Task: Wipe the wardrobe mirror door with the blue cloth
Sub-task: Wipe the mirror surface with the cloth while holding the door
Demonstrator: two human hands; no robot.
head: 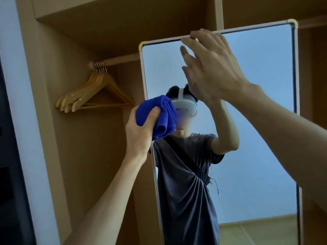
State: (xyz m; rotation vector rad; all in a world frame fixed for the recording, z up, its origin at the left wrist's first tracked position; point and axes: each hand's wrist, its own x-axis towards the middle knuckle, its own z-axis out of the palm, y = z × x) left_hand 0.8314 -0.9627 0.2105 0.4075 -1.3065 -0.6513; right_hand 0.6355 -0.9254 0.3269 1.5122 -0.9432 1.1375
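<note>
The blue cloth (157, 117) is bunched in the left hand (141, 131), whose fingers are closed around it with loose folds spilling out to the right. The wad sits at the left edge of the mirror door (256, 121), about a third of the way down from its top; whether it is pressed onto the glass cannot be told. It looks soft, light and limp, so it should flatten under the palm and follow the glass, best gripped as a thick pad.

The right hand (212, 68) is raised to the top rail of the mirror, fingertips curled over the pale frame, the other fingers loosely spread against the glass. It appears to be steadying the door.

The mirror is tall, with a thin light frame and rounded yellow corner pieces. Glass is stiff, smooth and breakable, so it likely wants even, moderate pressure, with a hand holding the frame. It reflects a person in a grey T-shirt wearing a white headset.

Behind is a brown wooden wardrobe (85, 156) with an upper shelf, and wooden hangers (93, 96) on a rail to the left.
</note>
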